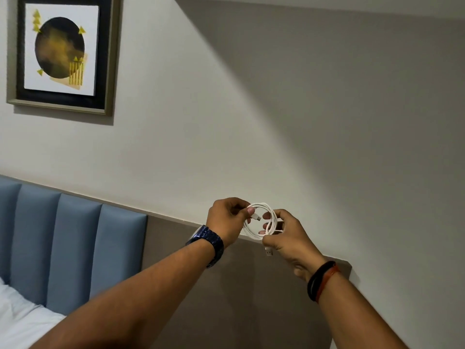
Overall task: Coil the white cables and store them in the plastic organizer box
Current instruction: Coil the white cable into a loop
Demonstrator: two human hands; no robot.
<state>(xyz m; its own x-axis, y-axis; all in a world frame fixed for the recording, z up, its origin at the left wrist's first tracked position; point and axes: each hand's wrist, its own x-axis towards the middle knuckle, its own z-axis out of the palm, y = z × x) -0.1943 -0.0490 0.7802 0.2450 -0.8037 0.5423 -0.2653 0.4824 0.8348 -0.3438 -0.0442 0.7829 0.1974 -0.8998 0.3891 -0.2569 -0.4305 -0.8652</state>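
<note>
A white cable [260, 205] is wound into a small round coil, held up in the air in front of the wall. My left hand [227, 220], with a dark blue watch on the wrist, pinches one end of the cable near its small plug inside the loop. My right hand [289, 238], with black and orange bands on the wrist, grips the right side of the coil, and the cable's USB plug [269, 252] sticks out below its fingers. The plastic organizer box is not in view.
A blue padded headboard [63, 245] stands at the lower left with white bedding [17, 321] below it. A grey-brown wall panel [239, 285] runs behind my arms. A framed picture [63, 51] hangs at the upper left.
</note>
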